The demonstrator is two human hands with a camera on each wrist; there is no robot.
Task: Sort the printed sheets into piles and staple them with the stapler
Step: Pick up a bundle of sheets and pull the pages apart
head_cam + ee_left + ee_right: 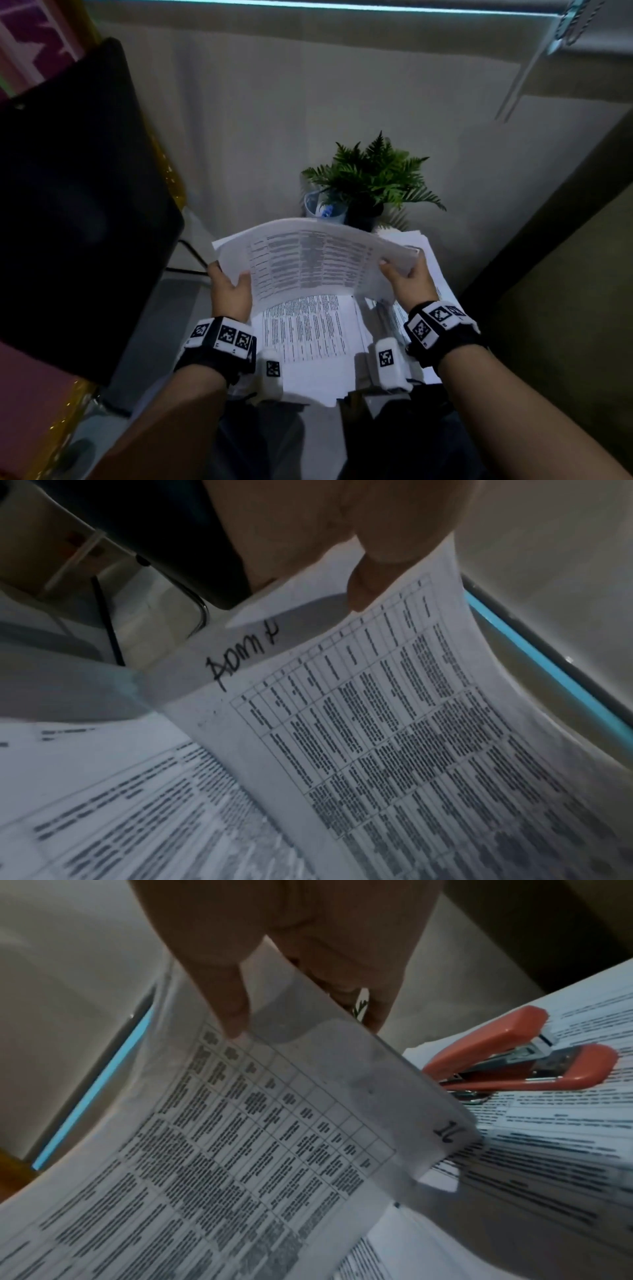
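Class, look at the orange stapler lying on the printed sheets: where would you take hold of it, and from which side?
Judging from the right wrist view, grip the stapler across its orange top arm, coming from above. It lies flat on the sheets with the arm uppermost and clear. Its near end is hidden behind the held sheet, so approach from the far, exposed end.

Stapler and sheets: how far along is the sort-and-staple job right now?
Done: printed piles already lie on the table. In hand: left hand and right hand grip a table-printed sheet at both ends, raised. Left: placing it; the orange stapler lies untouched on papers.
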